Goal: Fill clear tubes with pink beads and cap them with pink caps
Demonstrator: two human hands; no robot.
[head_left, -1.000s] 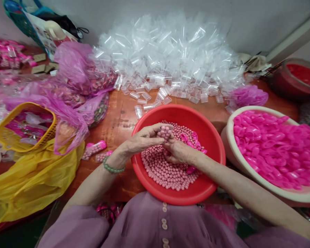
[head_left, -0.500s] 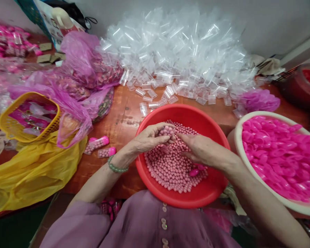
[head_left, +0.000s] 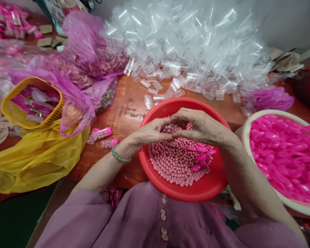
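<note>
Over a red bowl (head_left: 144,162) of pink beads (head_left: 170,165), both hands meet around a clear plastic tube (head_left: 170,128) with pink beads inside. My left hand (head_left: 152,132) is closed on the tube from the left. From the right, my right hand (head_left: 201,125) curves over it, thumb and fingertips pressed at its right end; the fingers hide part of it. Below the right hand, several bright pink plastic caps (head_left: 203,156) lie on the beads. Two filled tubes with pink caps (head_left: 110,143) rest on the table, left of the bowl.
A heap of clear tubes (head_left: 186,44) covers the back of the table. At right stands a white basin (head_left: 248,137) of pink plastic pieces. A yellow basket (head_left: 7,112), a yellow bag (head_left: 46,158) and purple plastic bags (head_left: 82,34) crowd the left.
My right hand has risen from over the beads to close around the tube's right end. More pink caps show in the bowl. The view has shifted slightly.
</note>
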